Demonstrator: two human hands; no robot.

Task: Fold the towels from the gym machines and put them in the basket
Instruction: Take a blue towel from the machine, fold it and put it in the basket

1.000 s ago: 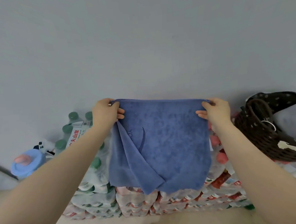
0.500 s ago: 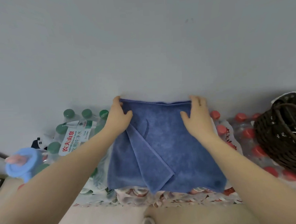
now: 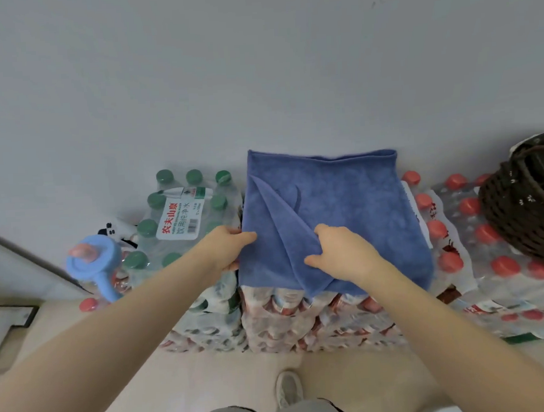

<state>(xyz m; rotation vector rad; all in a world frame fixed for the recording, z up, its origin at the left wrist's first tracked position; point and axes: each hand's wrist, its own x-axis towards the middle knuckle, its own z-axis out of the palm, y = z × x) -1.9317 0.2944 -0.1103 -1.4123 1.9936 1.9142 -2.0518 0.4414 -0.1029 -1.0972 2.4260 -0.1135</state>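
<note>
A blue towel (image 3: 352, 208) lies folded in half on top of stacked packs of bottled water, its far edge against the wall. A loose flap runs diagonally across its left part. My left hand (image 3: 227, 250) grips the towel's left edge, thumb on top. My right hand (image 3: 339, 252) pinches the loose flap near the towel's front middle. A dark woven basket (image 3: 523, 211) with a handle stands at the right on red-capped bottles.
Packs of green-capped bottles (image 3: 183, 216) sit left of the towel, red-capped ones (image 3: 454, 227) to the right. A blue plastic bottle with a pink top (image 3: 92, 262) stands at the far left. A grey wall rises behind. My shoe (image 3: 288, 391) is on the beige floor.
The towel was held up by its top corners, then laid flat on the bottle packs. Both hands moved from the far edge toward the near part; the view tilted down.
</note>
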